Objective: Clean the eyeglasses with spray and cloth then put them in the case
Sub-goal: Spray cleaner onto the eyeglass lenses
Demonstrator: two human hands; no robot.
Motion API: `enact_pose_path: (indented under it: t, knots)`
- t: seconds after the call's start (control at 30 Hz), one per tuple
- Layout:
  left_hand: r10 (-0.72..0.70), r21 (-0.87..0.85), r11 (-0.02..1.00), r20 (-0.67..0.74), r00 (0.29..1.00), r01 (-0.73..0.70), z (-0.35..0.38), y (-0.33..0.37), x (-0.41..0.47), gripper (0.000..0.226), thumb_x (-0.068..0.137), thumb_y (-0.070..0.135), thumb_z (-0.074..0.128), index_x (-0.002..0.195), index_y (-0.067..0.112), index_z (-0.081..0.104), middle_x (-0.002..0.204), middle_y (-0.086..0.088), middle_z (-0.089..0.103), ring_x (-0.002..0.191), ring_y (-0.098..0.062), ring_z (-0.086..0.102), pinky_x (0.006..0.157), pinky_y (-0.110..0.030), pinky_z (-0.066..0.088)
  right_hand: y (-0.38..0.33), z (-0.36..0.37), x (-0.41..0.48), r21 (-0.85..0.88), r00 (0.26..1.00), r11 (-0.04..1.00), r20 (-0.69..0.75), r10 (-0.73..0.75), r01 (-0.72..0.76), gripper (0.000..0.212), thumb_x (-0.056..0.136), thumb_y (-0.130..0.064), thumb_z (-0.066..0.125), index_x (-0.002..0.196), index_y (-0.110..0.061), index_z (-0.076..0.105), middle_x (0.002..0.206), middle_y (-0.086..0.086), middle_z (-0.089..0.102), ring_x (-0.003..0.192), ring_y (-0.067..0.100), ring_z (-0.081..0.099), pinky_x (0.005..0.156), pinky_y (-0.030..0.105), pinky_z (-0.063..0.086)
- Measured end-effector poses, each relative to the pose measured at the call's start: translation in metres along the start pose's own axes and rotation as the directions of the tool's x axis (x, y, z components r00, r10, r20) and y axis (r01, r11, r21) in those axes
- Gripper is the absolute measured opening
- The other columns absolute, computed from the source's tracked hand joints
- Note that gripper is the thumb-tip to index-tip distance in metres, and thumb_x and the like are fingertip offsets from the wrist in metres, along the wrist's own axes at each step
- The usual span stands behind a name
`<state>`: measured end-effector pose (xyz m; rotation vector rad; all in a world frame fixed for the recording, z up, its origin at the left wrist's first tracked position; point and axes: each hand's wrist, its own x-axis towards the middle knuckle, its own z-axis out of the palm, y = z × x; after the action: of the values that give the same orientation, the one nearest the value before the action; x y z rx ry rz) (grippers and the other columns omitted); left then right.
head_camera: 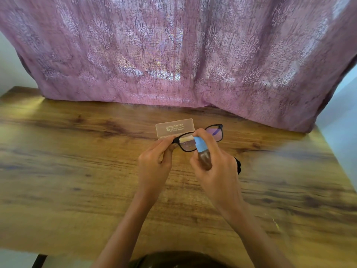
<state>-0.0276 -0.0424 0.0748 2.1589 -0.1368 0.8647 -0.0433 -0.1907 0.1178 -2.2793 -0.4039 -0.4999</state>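
Observation:
Black-framed eyeglasses point(214, 132) are held above the wooden table point(77, 171), lenses facing me. My left hand point(154, 163) pinches the frame's left corner by the hinge. My right hand point(216, 167) grips a small brown spray bottle point(204, 159) with a light blue nozzle, index finger on top, the nozzle close to the left lens. A translucent pinkish case point(173, 128) lies on the table just behind the glasses, partly hidden by them. A dark object point(238, 165), possibly the cloth, peeks out behind my right hand.
A pink patterned curtain point(173, 55) hangs along the table's far edge, right behind the case. Bare wood spreads left, right and in front of my hands. The table's front edge runs along the bottom of the view.

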Motion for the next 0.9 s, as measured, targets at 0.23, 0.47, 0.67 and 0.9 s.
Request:
enact_pose_path:
  t: [0.23, 0.47, 0.67, 0.9]
  knots:
    - [0.003, -0.002, 1.000, 0.007, 1.000, -0.003, 0.001, 0.000, 0.000, 0.027, 0.084, -0.004, 0.069, 0.109, 0.006, 0.072, 0.098, 0.007, 0.069, 0.086, 0.005, 0.057, 0.076, 0.002, 0.037, 0.003, 0.001, 0.004, -0.031, 1.000, 0.999, -0.005, 0.019, -0.019, 0.049, 0.087, -0.020, 0.066, 0.133, -0.026, 0.050, 0.064, -0.026, 0.032, 0.059, -0.005, 0.047, 0.054, 0.007, 0.036]
    - [-0.014, -0.020, 1.000, 0.006, 1.000, 0.014, 0.000, -0.002, -0.003, 0.026, 0.084, -0.004, 0.067, 0.108, 0.004, 0.072, 0.100, -0.005, 0.074, 0.088, -0.009, 0.067, 0.077, -0.007, 0.046, 0.004, -0.002, 0.000, -0.007, 0.997, 0.998, -0.036, 0.068, -0.068, 0.056, 0.076, -0.003, 0.070, 0.125, -0.026, 0.057, 0.050, -0.009, 0.031, 0.047, 0.010, 0.037, 0.052, 0.011, 0.033]
    - [-0.002, -0.034, 0.999, 0.001, 1.000, 0.002, 0.002, -0.002, -0.004, 0.026, 0.084, -0.002, 0.066, 0.109, 0.003, 0.071, 0.101, -0.005, 0.073, 0.092, -0.003, 0.064, 0.081, -0.004, 0.044, 0.015, -0.009, 0.007, -0.038, 0.995, 0.996, -0.048, 0.083, -0.085, 0.054, 0.079, -0.019, 0.071, 0.128, -0.032, 0.050, 0.053, -0.013, 0.031, 0.047, 0.009, 0.038, 0.052, 0.010, 0.033]
    - [0.008, -0.054, 0.998, -0.025, 1.000, -0.009, 0.001, -0.003, -0.006, 0.026, 0.084, -0.002, 0.065, 0.109, 0.003, 0.070, 0.103, 0.010, 0.064, 0.094, 0.006, 0.058, 0.079, -0.002, 0.044, 0.031, -0.019, 0.011, -0.054, 0.997, 0.996, -0.044, 0.064, -0.066, 0.057, 0.084, -0.023, 0.065, 0.136, -0.034, 0.046, 0.061, -0.019, 0.034, 0.058, 0.008, 0.045, 0.057, 0.008, 0.037]
